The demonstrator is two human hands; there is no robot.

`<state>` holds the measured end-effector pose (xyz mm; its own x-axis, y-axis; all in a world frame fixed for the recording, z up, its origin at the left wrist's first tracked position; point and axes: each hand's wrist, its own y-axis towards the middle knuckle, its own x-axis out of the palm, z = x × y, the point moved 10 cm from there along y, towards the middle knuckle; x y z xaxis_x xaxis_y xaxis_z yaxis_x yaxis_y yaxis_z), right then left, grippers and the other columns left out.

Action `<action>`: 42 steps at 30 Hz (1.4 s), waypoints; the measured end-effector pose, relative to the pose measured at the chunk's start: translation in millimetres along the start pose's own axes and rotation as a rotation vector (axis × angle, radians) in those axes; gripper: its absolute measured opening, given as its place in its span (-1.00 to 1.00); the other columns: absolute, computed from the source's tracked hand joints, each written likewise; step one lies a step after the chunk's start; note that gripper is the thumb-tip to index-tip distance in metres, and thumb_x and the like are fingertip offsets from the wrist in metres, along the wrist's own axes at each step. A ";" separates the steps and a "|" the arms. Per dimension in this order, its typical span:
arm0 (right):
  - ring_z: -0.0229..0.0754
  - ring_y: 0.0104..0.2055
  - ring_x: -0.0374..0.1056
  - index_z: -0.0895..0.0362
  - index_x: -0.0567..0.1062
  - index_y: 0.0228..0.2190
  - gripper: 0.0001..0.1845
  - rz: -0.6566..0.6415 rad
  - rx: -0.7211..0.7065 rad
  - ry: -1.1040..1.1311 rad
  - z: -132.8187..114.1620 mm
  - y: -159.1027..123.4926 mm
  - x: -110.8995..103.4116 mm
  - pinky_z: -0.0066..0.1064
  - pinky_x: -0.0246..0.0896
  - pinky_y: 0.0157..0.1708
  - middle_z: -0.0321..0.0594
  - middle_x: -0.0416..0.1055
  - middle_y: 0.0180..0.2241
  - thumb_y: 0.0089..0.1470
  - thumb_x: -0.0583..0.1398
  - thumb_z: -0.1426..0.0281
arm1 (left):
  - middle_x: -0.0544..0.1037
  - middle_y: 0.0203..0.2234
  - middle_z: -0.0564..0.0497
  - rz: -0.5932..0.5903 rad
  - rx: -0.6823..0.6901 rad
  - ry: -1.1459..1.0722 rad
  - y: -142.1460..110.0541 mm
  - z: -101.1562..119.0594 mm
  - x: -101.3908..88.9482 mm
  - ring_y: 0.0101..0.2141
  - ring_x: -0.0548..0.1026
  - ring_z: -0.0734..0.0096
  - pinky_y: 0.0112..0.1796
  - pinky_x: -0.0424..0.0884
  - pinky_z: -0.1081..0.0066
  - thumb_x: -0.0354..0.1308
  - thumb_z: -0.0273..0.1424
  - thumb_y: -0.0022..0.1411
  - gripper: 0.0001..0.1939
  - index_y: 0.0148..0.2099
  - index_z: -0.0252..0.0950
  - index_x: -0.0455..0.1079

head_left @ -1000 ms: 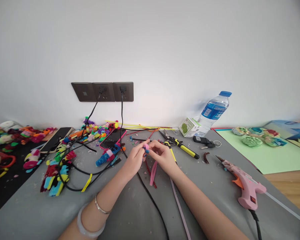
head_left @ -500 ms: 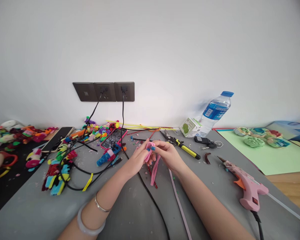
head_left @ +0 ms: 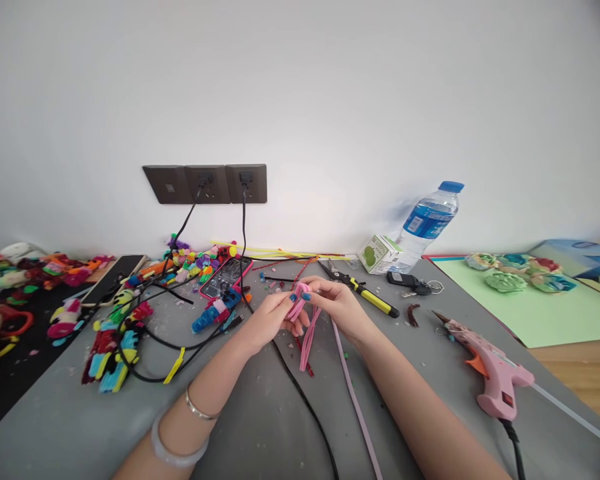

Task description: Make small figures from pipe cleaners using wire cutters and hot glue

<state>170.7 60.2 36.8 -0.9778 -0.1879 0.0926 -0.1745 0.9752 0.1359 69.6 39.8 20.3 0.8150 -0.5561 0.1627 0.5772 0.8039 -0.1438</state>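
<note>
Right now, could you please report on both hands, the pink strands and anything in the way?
Left hand and right hand, both pinching pink strands. Black cable passing under left hand. Pliers lying beyond right hand.

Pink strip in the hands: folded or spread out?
Folded: the pink strip shows bunched, curving loops between the left hand and right hand.
</note>
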 end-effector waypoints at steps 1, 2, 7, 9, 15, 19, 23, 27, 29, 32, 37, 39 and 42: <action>-0.10 -0.13 0.41 0.10 0.61 -0.48 -0.71 0.002 -0.002 -0.011 -0.8 -0.2 0.2 -0.22 0.24 -0.03 -0.17 0.51 -0.19 -0.09 0.41 0.12 | 0.46 -0.46 -0.02 -0.007 -0.005 0.004 0.1 -1.0 0.5 -0.53 0.39 0.49 -0.43 0.34 0.41 0.08 0.04 0.25 -0.51 -0.22 -0.36 0.36; -0.10 -0.12 0.42 0.10 0.61 -0.48 -0.71 0.002 -0.002 -0.019 -1.2 -0.4 0.5 -0.22 0.23 -0.02 -0.17 0.52 -0.18 -0.08 0.41 0.13 | 0.45 -0.47 0.00 -0.012 -0.008 0.012 0.3 -1.7 0.8 -0.54 0.38 0.50 -0.44 0.33 0.41 0.07 0.04 0.26 -0.51 -0.23 -0.35 0.34; -0.09 -0.14 0.44 0.10 0.62 -0.46 -0.72 -0.014 -0.014 -0.046 -1.6 0.2 3.1 -0.23 0.24 -0.04 -0.17 0.57 -0.24 -0.05 0.39 0.14 | 0.27 -0.55 0.13 0.024 0.006 0.070 0.9 -1.5 -1.3 -0.59 0.18 0.61 -0.52 0.17 0.49 0.06 -0.01 0.27 -0.57 -0.35 -0.30 0.23; -0.09 -0.15 0.44 0.10 0.62 -0.47 -0.72 -0.007 -0.029 -0.071 -1.5 0.7 2.5 -0.23 0.25 -0.04 -0.17 0.58 -0.26 -0.05 0.40 0.14 | 0.18 -0.56 0.17 0.028 -0.008 0.026 1.2 -2.7 0.1 -0.60 0.09 0.63 -0.54 0.09 0.51 0.06 -0.07 0.28 -0.62 -0.36 -0.28 0.18; -0.04 -0.14 0.46 0.10 0.62 -0.46 -0.69 0.037 -0.059 -0.147 -1.0 0.6 -3.2 -0.19 0.29 -0.06 -0.13 0.60 -0.25 -0.08 0.39 0.11 | 0.02 -0.56 0.20 -0.001 -0.071 -0.026 1.4 -8.4 7.3 -0.58 -0.05 0.60 -0.54 0.01 0.51 -0.02 -0.29 0.26 -0.80 -0.38 -0.25 0.11; -0.06 -0.24 0.48 0.11 0.61 -0.44 -0.67 0.048 -0.034 -0.162 1.1 0.8 -4.2 -0.20 0.33 -0.14 -0.14 0.61 -0.35 -0.08 0.39 0.09 | 0.10 -0.54 0.16 0.016 0.001 0.190 1.0 -9.9 2.6 -0.55 0.06 0.55 -0.50 0.10 0.47 -0.07 -0.26 0.30 -0.77 -0.37 -0.25 0.13; -0.09 -0.31 0.50 0.11 0.51 -0.47 -0.63 0.075 -0.025 -0.070 1.4 0.2 -4.3 -0.25 0.37 -0.23 -0.17 0.60 -0.40 -0.13 0.42 0.09 | 0.15 -0.53 0.14 -0.011 0.059 0.359 0.7 -15.3 0.5 -0.54 0.10 0.51 -0.49 0.11 0.44 -0.12 -0.19 0.38 -0.72 -0.34 -0.24 0.14; -0.22 -0.45 0.42 0.07 0.50 -0.27 -0.60 0.069 0.009 0.024 3.8 -0.8 -1.7 -0.36 0.33 -0.40 -0.28 0.54 -0.45 -0.11 0.42 0.14 | 0.15 -0.54 0.14 -0.002 0.082 0.377 1.6 -17.0 -2.1 -0.54 0.14 0.51 -0.49 0.13 0.45 -0.13 -0.16 0.39 -0.68 -0.37 -0.23 0.11; -0.29 -0.52 0.32 0.07 0.53 -0.19 -0.57 0.039 0.013 0.024 3.3 -0.8 1.6 -0.40 0.27 -0.48 -0.29 0.52 -0.44 -0.09 0.41 0.16 | 0.15 -0.54 0.14 0.016 0.075 0.356 2.5 -16.7 -3.4 -0.55 0.16 0.52 -0.50 0.14 0.46 -0.08 -0.13 0.37 -0.66 -0.39 -0.23 0.11; -0.31 -0.52 0.26 0.09 0.59 -0.23 -0.62 0.003 -0.004 0.007 -0.1 -0.8 5.6 -0.40 0.22 -0.50 -0.25 0.51 -0.39 -0.07 0.40 0.15 | 0.14 -0.56 0.15 0.043 0.070 0.317 3.0 -12.6 -4.2 -0.56 0.15 0.53 -0.51 0.13 0.47 0.00 -0.10 0.32 -0.66 -0.36 -0.25 0.19; -0.31 -0.56 0.25 0.10 0.57 -0.34 -0.66 0.016 -0.029 0.022 -6.2 -1.5 5.2 -0.37 0.23 -0.49 -0.31 0.43 -0.48 0.03 0.32 0.08 | 0.12 -0.57 0.16 0.023 0.059 0.278 0.6 -4.6 -1.7 -0.57 0.12 0.54 -0.53 0.11 0.47 0.02 -0.09 0.31 -0.65 -0.33 -0.28 0.27; -0.31 -0.59 0.26 0.11 0.53 -0.37 -0.65 0.008 -0.029 0.027 -8.1 -1.8 6.2 -0.38 0.22 -0.52 -0.34 0.39 -0.52 0.02 0.32 0.06 | 0.11 -0.56 0.16 -0.002 0.039 0.281 -0.6 -5.5 -0.2 -0.56 0.13 0.54 -0.53 0.11 0.47 0.03 -0.08 0.30 -0.64 -0.33 -0.28 0.27; -0.32 -0.63 0.26 0.11 0.45 -0.41 -0.60 -0.051 -0.005 0.011 -8.5 -2.7 12.3 -0.43 0.17 -0.59 -0.37 0.36 -0.57 -0.02 0.35 0.04 | 0.12 -0.55 0.16 -0.054 0.011 0.290 -2.1 -8.3 4.1 -0.56 0.13 0.55 -0.53 0.11 0.47 0.02 -0.08 0.31 -0.65 -0.32 -0.28 0.25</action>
<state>160.1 54.3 45.9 -0.9663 -0.2386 0.0966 -0.2235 0.9638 0.1455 72.1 34.2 13.2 0.7646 -0.6339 -0.1166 0.6207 0.7729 -0.1314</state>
